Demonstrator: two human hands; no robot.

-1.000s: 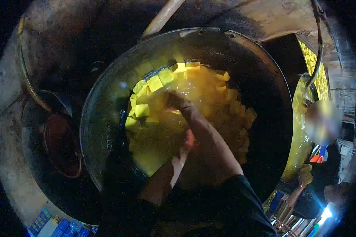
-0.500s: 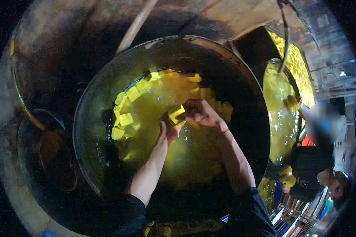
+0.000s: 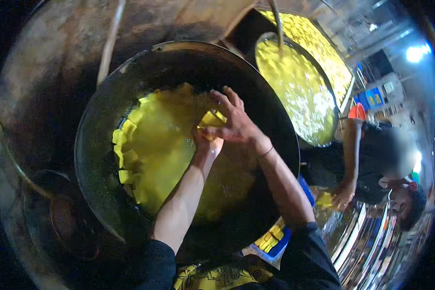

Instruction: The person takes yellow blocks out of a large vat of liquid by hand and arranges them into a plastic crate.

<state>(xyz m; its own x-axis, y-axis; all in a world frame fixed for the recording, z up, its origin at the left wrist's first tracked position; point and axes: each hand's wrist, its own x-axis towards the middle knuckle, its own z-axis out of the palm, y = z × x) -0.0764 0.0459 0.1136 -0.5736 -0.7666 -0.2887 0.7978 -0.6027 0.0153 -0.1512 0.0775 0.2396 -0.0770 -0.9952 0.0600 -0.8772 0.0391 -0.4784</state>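
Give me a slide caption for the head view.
Both hands lift yellow blocks above a dark wok of yellow liquid.

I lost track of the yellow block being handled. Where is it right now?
In the head view, the yellow block is just above centre, held between the left hand and right hand over the big dark wok of yellow liquid.

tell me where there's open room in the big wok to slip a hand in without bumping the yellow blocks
Open liquid lies in the wok on its near right side, under the right hand and forearm, up to the dark rim. The yellow blocks crowd the left edge and far side. The left hand meets the right around a held block at the centre.
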